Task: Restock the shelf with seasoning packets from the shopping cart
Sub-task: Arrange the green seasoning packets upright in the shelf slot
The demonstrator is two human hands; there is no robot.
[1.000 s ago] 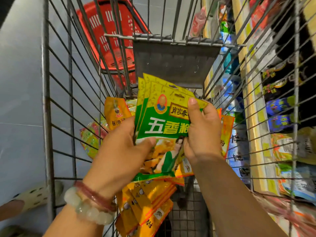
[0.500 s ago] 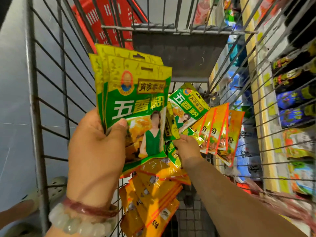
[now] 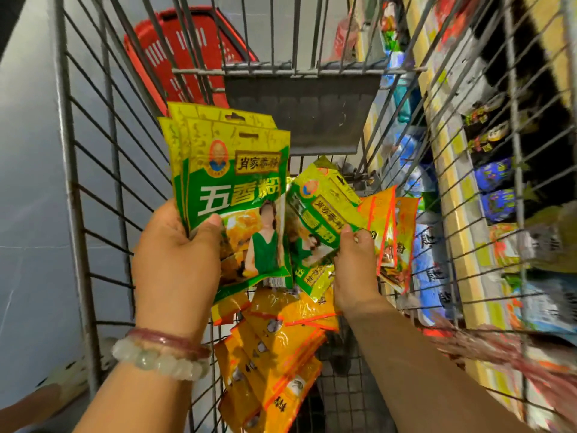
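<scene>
Now my left hand (image 3: pixel 178 257) grips a fanned stack of green five-spice packets (image 3: pixel 232 195), thumb pressed across the front one, held upright above the shopping cart (image 3: pixel 78 189). My right hand (image 3: pixel 356 270) pinches another green packet (image 3: pixel 324 210), tilted, just beside the stack. Orange seasoning packets (image 3: pixel 274 348) lie heaped on the cart floor beneath both hands; more (image 3: pixel 390 232) lean behind my right hand. Stocked shelves (image 3: pixel 468 182) show through the right wall, a red basket (image 3: pixel 187 54) beyond the cart's far end.

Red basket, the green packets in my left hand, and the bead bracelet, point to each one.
red basket (image 3: pixel 187 51), head view, ribbed side wall behind cart wires
green packets (image 3: pixel 237 195), head view, front packet's white lettering
bead bracelet (image 3: pixel 156 364), head view, pale beads
</scene>
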